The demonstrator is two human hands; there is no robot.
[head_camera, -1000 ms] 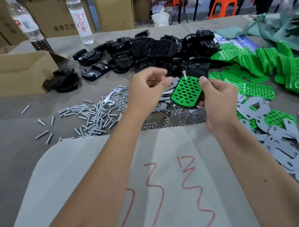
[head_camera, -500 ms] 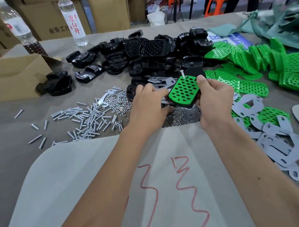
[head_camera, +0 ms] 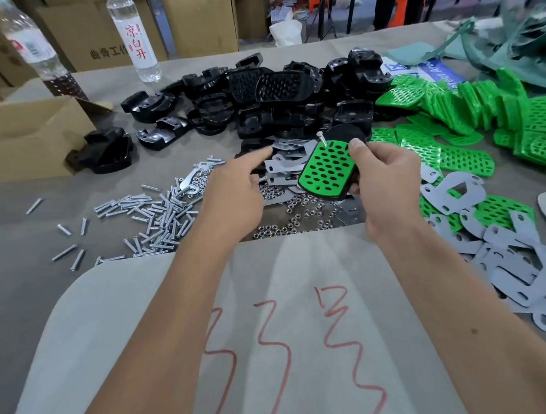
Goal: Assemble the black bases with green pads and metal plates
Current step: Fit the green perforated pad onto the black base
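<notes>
**Left hand off the assembly, reaching toward the plates**

Pad and base sat together in the right hand [head_camera: 388, 183], whose thumb and curled fingers clamped the black base [head_camera: 343, 136] with the green pad [head_camera: 328, 168] facing up and a screw [head_camera: 321, 137] standing out of its far corner. A second earlier both hands had been at this piece; the left hand [head_camera: 235, 189] had since let go and dropped left of the pad, holding nothing, its forefinger stretched toward the grey metal plates [head_camera: 283, 166] lying just beside the pad on the tabletop [head_camera: 18, 289]. That shift suggested the pad-and-screw step was finished and a plate was the next part wanted. Loose nuts [head_camera: 299, 220] lay below the pad, the scattered bolts [head_camera: 158, 214] well to its left, spare black bases [head_camera: 270, 94] behind it and more green pads [head_camera: 457, 121] to its right.
</notes>
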